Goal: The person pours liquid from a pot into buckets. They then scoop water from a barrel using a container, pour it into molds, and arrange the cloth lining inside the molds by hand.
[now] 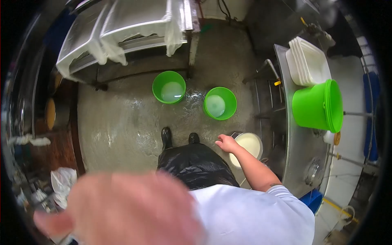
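Observation:
My left hand (130, 208) is raised very close to the camera and smeared, covering the lower left of the head view; the position of its fingers does not show clearly. My right hand (227, 143) hangs beside the black apron (196, 165), its fingers loosely apart with nothing in them. Just to the right of that hand, a white bucket (250, 143) of pale cream liquid stands on the floor, partly hidden by my forearm. Ahead of my boots are two green buckets (157, 86) (232, 107), each with some cloudy whitish liquid inside.
Steel tables (286, 151) line the right side, bearing stacked white tubs (314, 67) and a green bucket (312, 106) on its side. White cloth-draped trays (134, 18) stand at the upper left. The grey floor (118, 126) looks wet. A white plastic bag (63, 181) lies left.

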Motion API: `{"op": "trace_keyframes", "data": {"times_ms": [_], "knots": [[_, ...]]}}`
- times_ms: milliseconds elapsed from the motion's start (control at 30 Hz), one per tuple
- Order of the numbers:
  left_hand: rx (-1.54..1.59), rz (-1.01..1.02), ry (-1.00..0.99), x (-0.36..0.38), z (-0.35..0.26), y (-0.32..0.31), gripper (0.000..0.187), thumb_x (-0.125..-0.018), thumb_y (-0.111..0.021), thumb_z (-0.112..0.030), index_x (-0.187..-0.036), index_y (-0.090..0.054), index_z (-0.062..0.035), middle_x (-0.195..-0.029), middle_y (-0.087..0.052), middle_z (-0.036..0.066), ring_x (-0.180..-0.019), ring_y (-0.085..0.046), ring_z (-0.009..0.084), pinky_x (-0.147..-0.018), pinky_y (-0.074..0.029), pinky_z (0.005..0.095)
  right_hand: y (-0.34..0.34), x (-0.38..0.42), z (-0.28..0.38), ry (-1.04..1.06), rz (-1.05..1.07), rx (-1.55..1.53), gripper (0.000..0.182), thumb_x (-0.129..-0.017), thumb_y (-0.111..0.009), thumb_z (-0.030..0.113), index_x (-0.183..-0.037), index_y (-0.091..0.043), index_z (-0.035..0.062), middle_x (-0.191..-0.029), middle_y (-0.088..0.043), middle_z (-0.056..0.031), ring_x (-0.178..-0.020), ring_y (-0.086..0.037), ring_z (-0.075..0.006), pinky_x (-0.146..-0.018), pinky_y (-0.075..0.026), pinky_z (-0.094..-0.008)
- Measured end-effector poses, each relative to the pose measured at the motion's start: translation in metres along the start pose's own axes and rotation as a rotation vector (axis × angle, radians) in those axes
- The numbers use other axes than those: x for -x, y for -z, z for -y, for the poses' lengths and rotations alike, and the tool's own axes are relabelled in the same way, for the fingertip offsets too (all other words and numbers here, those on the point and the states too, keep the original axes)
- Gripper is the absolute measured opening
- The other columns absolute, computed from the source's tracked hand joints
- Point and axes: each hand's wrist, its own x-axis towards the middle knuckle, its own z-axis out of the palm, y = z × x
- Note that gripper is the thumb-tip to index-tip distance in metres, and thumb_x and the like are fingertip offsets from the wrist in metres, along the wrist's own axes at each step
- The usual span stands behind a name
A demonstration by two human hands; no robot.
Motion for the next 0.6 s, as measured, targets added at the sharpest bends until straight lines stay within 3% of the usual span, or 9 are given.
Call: {"op": "trace_keyframes", "data": {"times_ms": [33,67,167,267,367,433,500,567,600], "knots": [[0.013,-0.132,-0.207,0.003,0.021,0.030,0.099,-0.096,-0.027,-0.087,-0.148,-0.059,-0.0079,-0.152,-0.054,0.025,-0.146,-0.044,0.0474,-0.116,-0.036,0.0682,-0.007,-0.013,-0.003,-0.023,0.006,0.010,0.057,-0.096,-0.070,0.039,-0.136,-0.062,-0.0006,-0.126,-0.071,-0.0239,-0.117,-0.069,-0.0395,-0.101,-0.054,-0.0452],[-0.112,-0.283,0.224,-0.006,-0.004,0.064,0.108,-0.094,-0.026,-0.089,-0.142,-0.062,0.0005,-0.149,-0.057,0.027,-0.137,-0.055,0.0440,-0.110,-0.041,0.0678,-0.014,-0.027,-0.008,-0.050,0.011,0.022,0.058,-0.096,-0.071,0.038,-0.137,-0.062,-0.0006,-0.126,-0.071,-0.0237,-0.116,-0.069,-0.0397,-0.101,-0.054,-0.0455],[-0.154,-0.794,0.473,0.088,0.094,0.205,0.106,-0.097,-0.027,-0.086,-0.136,-0.065,0.0051,-0.131,-0.070,0.023,-0.110,-0.069,0.0328,-0.100,-0.052,0.0428,-0.054,-0.088,-0.035,-0.180,-0.028,-0.095,0.064,-0.094,-0.073,0.040,-0.140,-0.059,-0.0019,-0.123,-0.072,-0.0234,-0.111,-0.071,-0.0363,-0.098,-0.055,-0.0446],[-0.390,-1.254,1.012,0.233,0.202,0.348,0.087,-0.102,-0.050,-0.070,-0.148,-0.051,0.0039,-0.147,-0.059,0.019,-0.123,-0.062,0.0305,-0.096,-0.052,0.0454,-0.096,-0.167,-0.059,-0.474,-0.091,-0.379,0.076,-0.094,-0.072,0.049,-0.146,-0.054,-0.0039,-0.140,-0.063,-0.0284,-0.133,-0.060,-0.0400,-0.112,-0.047,-0.0451],[-0.404,-1.414,1.267,0.338,0.278,0.457,0.091,-0.099,-0.060,-0.067,-0.157,-0.038,0.0001,-0.157,-0.046,0.020,-0.131,-0.054,0.0343,-0.097,-0.050,0.0484,-0.134,-0.254,-0.071,-0.819,-0.184,-1.085,0.108,-0.090,-0.071,0.068,-0.162,-0.030,-0.0007,-0.164,-0.037,-0.0288,-0.148,-0.043,-0.0433,-0.115,-0.042,-0.0534],[-0.406,-1.701,1.269,0.399,0.330,0.528,0.090,-0.093,-0.066,-0.071,-0.149,-0.049,-0.0031,-0.126,-0.062,0.013,-0.099,-0.061,0.0259,-0.080,-0.050,0.0438,-0.144,-0.305,-0.075,-0.917,-0.292,-1.467,0.117,-0.088,-0.069,0.075,-0.166,-0.020,0.0026,-0.167,-0.027,-0.0290,-0.150,-0.035,-0.0472,-0.114,-0.041,-0.0593],[-0.274,-1.851,1.264,0.421,0.363,0.581,0.085,-0.093,-0.069,-0.067,-0.146,-0.050,-0.0037,-0.123,-0.061,0.011,-0.097,-0.061,0.0257,-0.076,-0.051,0.0431,-0.155,-0.354,-0.075,-1.019,-0.518,-1.811,0.119,-0.085,-0.068,0.079,-0.166,-0.021,0.0060,-0.166,-0.025,-0.0293,-0.149,-0.034,-0.0487,-0.112,-0.043,-0.0608],[-0.041,-1.715,1.146,0.422,0.389,0.608,0.070,-0.097,-0.070,-0.056,-0.144,-0.051,-0.0065,-0.123,-0.061,0.012,-0.096,-0.062,0.0267,-0.078,-0.054,0.0439,-0.174,-0.399,-0.098,-0.941,-0.704,-2.003,0.089,-0.096,-0.072,0.056,-0.156,-0.035,0.0033,-0.149,-0.046,-0.0242,-0.123,-0.056,-0.0422,-0.105,-0.050,-0.0602],[-0.028,-1.718,1.171,0.439,0.411,0.624,0.070,-0.097,-0.070,-0.056,-0.144,-0.051,-0.0065,-0.123,-0.061,0.012,-0.096,-0.062,0.0267,-0.078,-0.054,0.0439,-0.184,-0.417,-0.111,-0.971,-0.711,-1.995,0.089,-0.096,-0.072,0.056,-0.156,-0.035,0.0033,-0.149,-0.046,-0.0242,-0.123,-0.056,-0.0422,-0.105,-0.050,-0.0602]]}}
